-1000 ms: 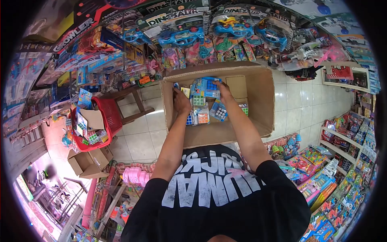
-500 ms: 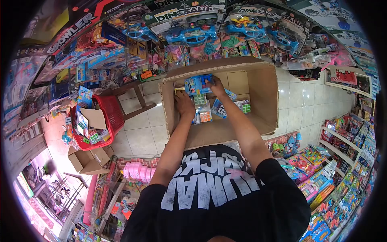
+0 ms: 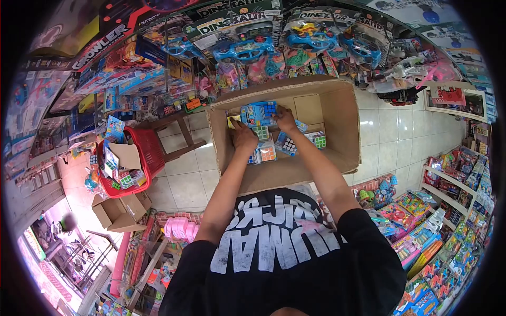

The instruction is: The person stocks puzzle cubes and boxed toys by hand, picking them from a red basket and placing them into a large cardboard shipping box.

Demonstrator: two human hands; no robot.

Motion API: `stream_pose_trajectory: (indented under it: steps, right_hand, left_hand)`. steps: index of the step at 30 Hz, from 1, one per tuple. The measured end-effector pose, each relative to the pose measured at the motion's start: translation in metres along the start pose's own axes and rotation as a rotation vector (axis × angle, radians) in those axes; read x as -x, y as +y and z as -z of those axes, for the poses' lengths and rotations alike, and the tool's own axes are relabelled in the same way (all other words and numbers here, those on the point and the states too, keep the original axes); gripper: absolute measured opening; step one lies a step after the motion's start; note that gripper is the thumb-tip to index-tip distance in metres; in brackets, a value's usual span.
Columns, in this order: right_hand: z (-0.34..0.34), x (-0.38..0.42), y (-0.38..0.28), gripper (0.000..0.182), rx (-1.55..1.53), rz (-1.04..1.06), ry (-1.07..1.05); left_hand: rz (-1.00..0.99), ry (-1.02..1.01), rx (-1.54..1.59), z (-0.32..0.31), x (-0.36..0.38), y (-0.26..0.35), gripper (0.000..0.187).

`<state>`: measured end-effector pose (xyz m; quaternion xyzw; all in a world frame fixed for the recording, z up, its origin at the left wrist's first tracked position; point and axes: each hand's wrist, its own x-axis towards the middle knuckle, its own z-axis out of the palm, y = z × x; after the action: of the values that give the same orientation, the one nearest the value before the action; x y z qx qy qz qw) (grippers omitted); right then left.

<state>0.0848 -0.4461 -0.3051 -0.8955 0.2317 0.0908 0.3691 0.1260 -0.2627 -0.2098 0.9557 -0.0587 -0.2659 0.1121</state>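
A puzzle cube pack on a blue card (image 3: 261, 112) lies in the far left part of a large cardboard box (image 3: 295, 174). My right hand (image 3: 286, 120) is at the pack's right edge, fingers bent and a little apart, with no firm hold visible. My left hand (image 3: 245, 138) reaches along the box's left side, fingers spread, the fingertips by a yellow item (image 3: 233, 122) that is partly hidden. Close to the hands are a green-faced cube (image 3: 261, 132), an orange-and-white cube (image 3: 268, 153), a dark-framed cube pack (image 3: 287, 144) and another green-and-white cube (image 3: 319, 139).
Left of the box stand a wooden stool (image 3: 182, 138) and a red basket (image 3: 150, 151) holding more cubes. A small open carton (image 3: 124, 211) is below it. Packaged toys (image 3: 247, 50) hang along the far side, and toy racks (image 3: 421, 226) fill the right.
My right fingers have shifted from over the blue-carded puzzle cube pack to its right edge. The left hand has turned slightly, staying by the yellow item. The view has shifted a little.
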Motion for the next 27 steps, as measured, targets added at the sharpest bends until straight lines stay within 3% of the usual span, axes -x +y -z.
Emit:
stream_pose_trajectory:
  steps: [1,3,4,5,6,8,10,12,13,14,15,16,17,19,20,21,22,23,24,25,27]
  right_hand:
    - [0.011,0.0,0.002,0.044,-0.001,0.003,0.005]
    - [0.038,0.003,0.005,0.041,-0.42,-0.036,0.066]
    - [0.066,0.012,0.001,0.038,-0.609,0.053,0.042]
    - [0.103,0.025,-0.013,0.035,-0.799,0.146,0.017]
    - [0.142,0.046,-0.037,0.028,-0.755,0.164,0.149]
    - [0.197,0.085,-0.058,0.019,-0.666,0.189,0.416]
    - [0.232,0.105,-0.022,0.017,-0.503,0.202,0.652]
    - [0.26,0.128,0.001,0.018,-0.417,0.147,0.834]
    - [0.267,0.134,0.02,0.018,-0.533,0.093,0.874]
    - [0.267,0.139,0.047,0.018,-0.537,0.103,0.874]
    - [0.261,0.141,0.08,0.02,-0.679,-0.029,0.856]
    - [0.251,0.144,0.112,0.022,-0.818,-0.164,0.833]
    - [0.236,0.148,0.14,0.02,-0.815,-0.295,0.742]
    - [0.188,0.16,0.207,0.02,-0.786,-0.444,0.567]
    - [0.155,0.169,0.244,0.022,-0.76,-0.464,0.481]
    - [0.123,0.18,0.28,0.028,-0.659,-0.5,0.36]
    - [0.092,0.194,0.32,0.035,-0.822,-0.565,0.163]
    - [0.09,0.211,0.317,0.041,-0.748,-0.711,-0.172]
    - [0.065,0.21,0.334,0.044,-0.515,-0.784,-0.416]
    - [0.05,0.213,0.349,0.043,-0.516,-0.837,-0.629]
    - [0.058,0.221,0.29,0.042,-0.099,-0.723,-0.805]
  left_hand:
    - [-0.003,0.005,0.0,0.008,0.004,0.0,0.065]
    - [-0.445,0.099,0.131,0.039,0.02,-0.007,0.047]
    - [-0.446,0.102,0.13,0.068,0.033,-0.005,0.047]
    - [-0.693,0.2,0.166,0.106,0.047,-0.001,0.039]
    - [-0.941,0.3,0.2,0.131,0.058,-0.003,0.032]
    - [-0.813,0.528,0.226,0.147,0.072,-0.026,0.026]
    - [-0.645,0.768,0.473,0.142,0.067,-0.053,0.021]
    - [-0.437,0.781,0.693,0.108,0.05,-0.094,0.019]
    - [-0.438,0.795,0.694,0.085,0.043,-0.115,0.019]
    - [-0.219,0.591,0.792,0.055,0.039,-0.141,0.022]
    - [0.0,0.381,0.877,0.017,0.035,-0.171,0.024]
    - [-0.002,0.389,0.879,-0.054,0.034,-0.218,0.024]
    - [-0.042,0.147,1.489,-0.115,0.019,-0.255,0.035]
    - [0.229,-0.035,1.819,-0.161,0.078,-0.251,0.046]
    - [0.231,-0.027,1.82,-0.17,0.095,-0.247,0.046]
    - [0.349,-0.351,1.165,-0.178,0.111,-0.243,0.051]
    - [0.433,-0.615,0.487,-0.188,0.129,-0.238,0.055]
    - [0.662,-0.534,0.742,-0.189,0.154,-0.223,0.059]
    - [0.669,-0.5,0.869,-0.206,0.172,-0.23,0.061]
    - [0.697,-0.458,0.881,-0.208,0.189,-0.223,0.054]
    - [0.619,-0.407,0.941,-0.223,0.223,-0.228,0.049]
